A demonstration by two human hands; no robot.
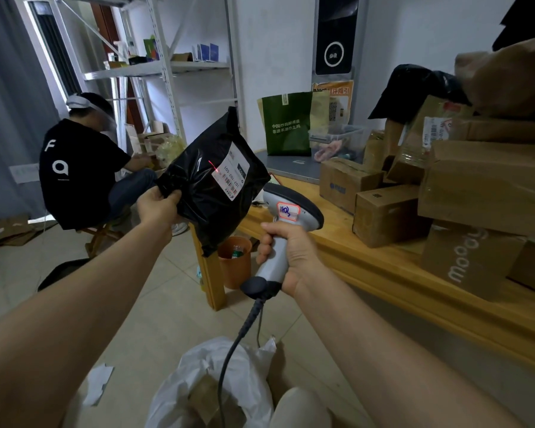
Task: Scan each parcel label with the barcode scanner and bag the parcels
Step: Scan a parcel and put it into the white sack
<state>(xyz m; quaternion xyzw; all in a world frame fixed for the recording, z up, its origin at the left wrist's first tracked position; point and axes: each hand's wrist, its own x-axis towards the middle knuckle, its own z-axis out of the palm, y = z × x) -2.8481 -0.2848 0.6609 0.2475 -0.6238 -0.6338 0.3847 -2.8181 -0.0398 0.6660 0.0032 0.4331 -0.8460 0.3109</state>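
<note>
Head view: left hand [159, 205], fingers pinched on a corner of a black poly parcel [198, 196], held up in the air left of the worktop [383, 273]; white label [233, 171] faces the camera, red scan line [214, 167] at its edge. Right hand [291, 257], fist closed round the grip of a grey barcode scanner [288, 217], just below the parcel, cable trailing down. White bag [217, 387] on the floor beneath, open, a box inside. Cardboard boxes [386, 214] stacked on the worktop; green bag [286, 125] behind; orange bin [235, 262] below; seated person [78, 171] at far left
</note>
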